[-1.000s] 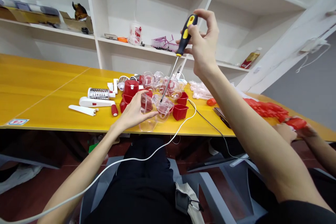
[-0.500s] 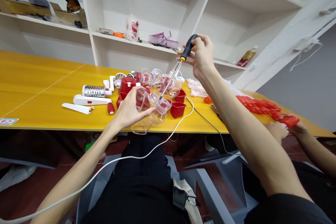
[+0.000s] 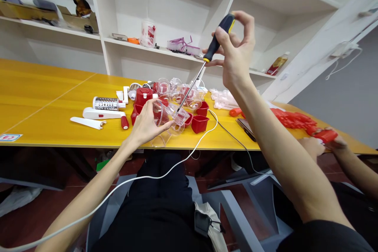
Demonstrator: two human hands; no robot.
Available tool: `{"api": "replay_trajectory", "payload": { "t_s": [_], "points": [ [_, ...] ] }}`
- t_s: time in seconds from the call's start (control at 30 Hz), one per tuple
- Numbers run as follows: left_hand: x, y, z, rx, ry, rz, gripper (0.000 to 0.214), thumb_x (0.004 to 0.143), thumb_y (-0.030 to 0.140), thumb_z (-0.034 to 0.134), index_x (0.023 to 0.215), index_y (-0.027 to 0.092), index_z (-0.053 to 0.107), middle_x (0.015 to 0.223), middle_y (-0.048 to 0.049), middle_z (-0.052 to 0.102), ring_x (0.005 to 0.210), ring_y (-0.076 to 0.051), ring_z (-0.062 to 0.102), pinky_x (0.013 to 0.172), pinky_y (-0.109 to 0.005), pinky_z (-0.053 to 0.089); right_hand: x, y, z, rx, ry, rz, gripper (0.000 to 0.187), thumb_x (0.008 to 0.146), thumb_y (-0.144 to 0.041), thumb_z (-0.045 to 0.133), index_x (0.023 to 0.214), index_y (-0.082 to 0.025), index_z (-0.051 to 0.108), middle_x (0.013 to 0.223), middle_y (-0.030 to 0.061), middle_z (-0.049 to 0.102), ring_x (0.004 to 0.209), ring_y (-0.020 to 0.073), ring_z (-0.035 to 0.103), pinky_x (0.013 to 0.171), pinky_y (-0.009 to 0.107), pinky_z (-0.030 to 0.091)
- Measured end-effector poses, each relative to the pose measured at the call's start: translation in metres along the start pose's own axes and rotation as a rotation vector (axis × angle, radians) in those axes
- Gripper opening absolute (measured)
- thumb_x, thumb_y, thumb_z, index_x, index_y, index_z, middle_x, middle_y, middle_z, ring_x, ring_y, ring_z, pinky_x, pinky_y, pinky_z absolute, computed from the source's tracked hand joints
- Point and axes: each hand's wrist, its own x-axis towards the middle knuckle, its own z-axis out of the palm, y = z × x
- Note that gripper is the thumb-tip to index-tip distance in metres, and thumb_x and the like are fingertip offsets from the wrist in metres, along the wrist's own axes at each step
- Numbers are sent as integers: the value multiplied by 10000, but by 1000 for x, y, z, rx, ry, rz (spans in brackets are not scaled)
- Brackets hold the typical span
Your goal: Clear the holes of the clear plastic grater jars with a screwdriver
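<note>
My left hand [image 3: 146, 124] grips a clear plastic housing [image 3: 171, 122] at the near edge of the yellow table [image 3: 44, 118]. My right hand [image 3: 236, 53] is raised above it, fingers pinched round the black and yellow handle of a screwdriver [image 3: 203, 63]. The screwdriver's metal shaft slants down and left, and its tip rests inside the clear housing. Behind the housing lie more clear plastic housings [image 3: 177, 88] and red plastic parts [image 3: 199, 123].
A metal grater drum [image 3: 106, 103], white handle pieces [image 3: 100, 114] and a red knob [image 3: 124, 122] lie to the left. A white cable [image 3: 203, 138] runs over the table edge. Another person's hands [image 3: 323, 141] hold red parts at the right. White shelves stand behind.
My right hand has lifted the screwdriver handle higher and turned its grip on it, and the shaft now stands steeper. The left hand has kept the clear housing almost in place.
</note>
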Motion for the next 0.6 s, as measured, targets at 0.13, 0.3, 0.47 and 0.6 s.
{"api": "replay_trajectory", "payload": {
  "t_s": [0.13,0.3,0.47,0.6],
  "points": [
    [0,-4,10,-43,29,-2,713,750,522,761,1275,212,393,1196,-109,598,1101,-281,627,879,-431,550,-2,-20,12,-125,-5,-90,414,780,-441,717,1107,-373,473,887,-49,648,718,195,699,461,326,549],
    [-1,-11,20,-39,66,7,696,731,502,764,1235,215,379,1243,-121,552,1140,-296,600,934,-464,530,4,-27,27,-173,-99,-125,384,784,-395,667,1118,-372,477,875,-60,657,685,152,679,512,279,560],
    [-3,-17,27,-36,56,-14,718,729,526,759,1244,215,369,1261,-133,553,1157,-322,602,873,-456,550,8,-18,30,-86,-170,-72,449,772,-440,626,1177,-391,439,946,-50,663,685,166,685,542,299,551],
    [-4,-19,30,-66,31,-48,702,740,539,745,1240,216,373,1244,-124,574,1112,-316,637,752,-406,566,5,-10,27,-54,-156,-68,430,793,-400,570,1206,-419,449,983,-41,628,699,164,681,559,302,536]
  ]
}}
